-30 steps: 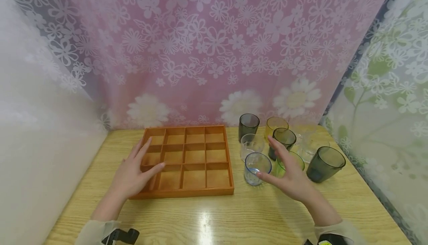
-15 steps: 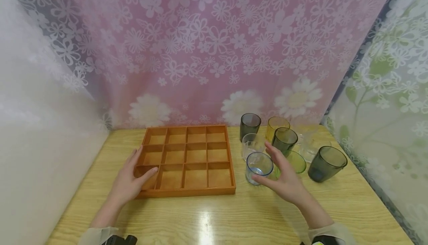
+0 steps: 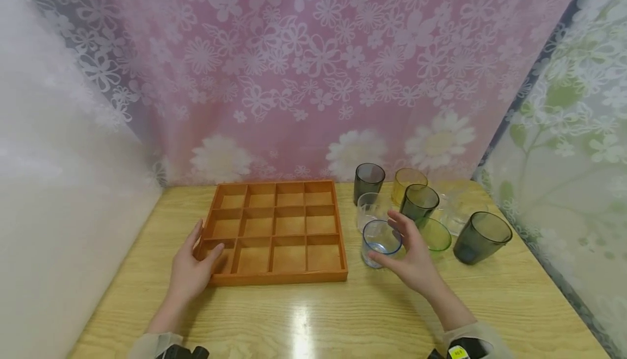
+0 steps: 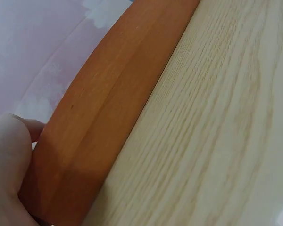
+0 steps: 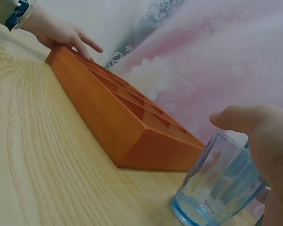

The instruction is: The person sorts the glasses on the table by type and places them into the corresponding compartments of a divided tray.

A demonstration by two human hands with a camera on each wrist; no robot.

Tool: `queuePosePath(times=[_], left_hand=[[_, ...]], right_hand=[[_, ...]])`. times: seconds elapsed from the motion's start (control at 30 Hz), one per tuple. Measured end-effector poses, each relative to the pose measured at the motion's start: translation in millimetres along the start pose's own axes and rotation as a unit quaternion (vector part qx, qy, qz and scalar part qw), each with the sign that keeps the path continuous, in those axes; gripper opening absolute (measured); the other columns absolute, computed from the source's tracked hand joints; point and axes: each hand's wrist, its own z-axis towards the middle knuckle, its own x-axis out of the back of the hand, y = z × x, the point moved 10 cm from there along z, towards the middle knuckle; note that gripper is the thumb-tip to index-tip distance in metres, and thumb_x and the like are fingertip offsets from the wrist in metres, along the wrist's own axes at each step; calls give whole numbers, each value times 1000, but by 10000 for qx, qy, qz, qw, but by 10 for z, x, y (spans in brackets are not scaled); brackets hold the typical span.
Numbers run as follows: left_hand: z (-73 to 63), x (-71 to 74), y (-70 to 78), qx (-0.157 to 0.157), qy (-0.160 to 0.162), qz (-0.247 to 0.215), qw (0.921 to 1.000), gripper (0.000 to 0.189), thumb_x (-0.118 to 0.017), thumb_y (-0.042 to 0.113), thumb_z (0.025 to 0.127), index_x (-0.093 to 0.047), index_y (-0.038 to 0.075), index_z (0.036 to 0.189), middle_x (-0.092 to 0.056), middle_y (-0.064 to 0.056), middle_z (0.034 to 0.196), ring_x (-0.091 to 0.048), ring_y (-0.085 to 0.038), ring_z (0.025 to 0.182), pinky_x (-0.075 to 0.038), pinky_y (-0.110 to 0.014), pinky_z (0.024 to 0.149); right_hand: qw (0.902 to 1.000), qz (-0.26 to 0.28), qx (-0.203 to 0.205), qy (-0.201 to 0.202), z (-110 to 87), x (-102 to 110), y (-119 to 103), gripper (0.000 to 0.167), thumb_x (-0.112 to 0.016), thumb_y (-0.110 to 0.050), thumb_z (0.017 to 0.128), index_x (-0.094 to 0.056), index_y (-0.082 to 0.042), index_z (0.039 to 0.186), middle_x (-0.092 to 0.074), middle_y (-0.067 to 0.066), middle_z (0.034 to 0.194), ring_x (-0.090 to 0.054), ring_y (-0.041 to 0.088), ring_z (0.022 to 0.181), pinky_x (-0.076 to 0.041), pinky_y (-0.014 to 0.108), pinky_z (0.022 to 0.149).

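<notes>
A brown wooden divided tray (image 3: 274, 278) lies on the table, left of the glasses. My left hand (image 3: 190, 272) holds its left side near the front corner, the thumb over the rim and the fingers along the outside. In the left wrist view that hand (image 4: 9, 165) meets the tray's end (image 4: 99, 113). My right hand (image 3: 413, 264) is spread around a clear blue-rimmed glass (image 3: 374, 242), which stands on the table. In the right wrist view the thumb (image 5: 236, 117) is near the rim of the glass (image 5: 217, 183); firm contact cannot be made out. Some fingers are hidden.
Behind and right of the blue-rimmed glass stand a clear glass (image 3: 369, 212), grey glasses (image 3: 368, 185), a yellow glass (image 3: 401, 187) and a green glass (image 3: 436, 235). A dark glass (image 3: 480, 239) leans at the right. A flowered curtain (image 3: 294, 76) borders the table's back.
My left hand has moved down from above the compartments to the tray's left side. My right hand has come down and left, closer around the blue-rimmed glass. The view has shifted slightly.
</notes>
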Motion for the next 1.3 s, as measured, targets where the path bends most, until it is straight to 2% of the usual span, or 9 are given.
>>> queuePosePath(times=[0.07,0.13,0.27,0.37,0.47,0.67,0.93,1.17,1.3], left_hand=[[2,-5,-46,133,104,-228,9996,82,-76,26,102,-30,8,167,-40,-22,164,-35,-43,151,-31,-61,119],[-2,-5,-96,320,241,-561,9976,77,-74,19,103,-31,3,166,-44,-22,162,-37,-40,150,-33,-56,120],[-25,13,-168,641,611,-1056,9905,67,-70,10,104,-38,-2,162,-52,-20,155,-46,-37,145,-39,-38,117],[-36,33,-191,731,885,-1251,9855,59,-69,6,104,-45,-4,157,-57,-20,151,-51,-36,141,-45,-21,107],[-47,29,-241,928,1011,-1483,9794,53,-67,4,104,-50,-6,153,-56,-21,150,-52,-36,140,-45,-11,97],[-83,32,-372,1529,1098,-1672,9678,46,-66,9,106,-58,1,150,-56,-17,151,-49,-30,142,-45,-6,90],[-105,70,-399,1610,1298,-1636,9646,42,-68,12,105,-64,2,145,-61,-18,145,-54,-29,136,-46,-4,83],[-166,88,-437,1676,1374,-1586,9633,41,-68,12,105,-64,3,145,-63,-18,143,-55,-28,135,-45,-3,82],[-211,106,-444,1741,1432,-1632,9605,41,-68,13,105,-64,4,145,-64,-17,142,-56,-28,133,-47,-5,80]], right_hand=[[9998,157,53,84,1,9,32,93,-91,-1,83,-37,-3,159,-43,15,160,-41,43,144,-35,22,116],[9994,283,93,154,0,15,66,93,-91,3,81,-38,1,157,-45,16,158,-43,44,142,-35,16,113],[9980,532,152,315,1,30,121,92,-91,8,79,-40,3,155,-49,14,155,-47,43,138,-39,22,114],[9965,688,202,433,-4,36,139,91,-90,11,77,-41,4,153,-51,14,152,-50,41,136,-41,26,114],[9952,812,230,490,-24,22,149,91,-90,14,75,-41,6,151,-52,21,148,-53,35,134,-41,26,114],[9949,919,194,374,-40,-66,167,89,-92,12,74,-43,7,149,-52,27,147,-53,34,134,-42,26,114],[9938,1083,9,258,-26,-157,274,93,-92,14,72,-41,10,150,-54,29,144,-54,42,132,-45,27,111],[9938,1103,-84,73,-42,-234,353,88,-93,11,73,-48,4,148,-58,26,140,-57,39,129,-50,31,107],[9929,1182,-127,-49,-51,-284,380,88,-93,9,74,-49,2,149,-58,24,141,-56,44,129,-51,35,107]])
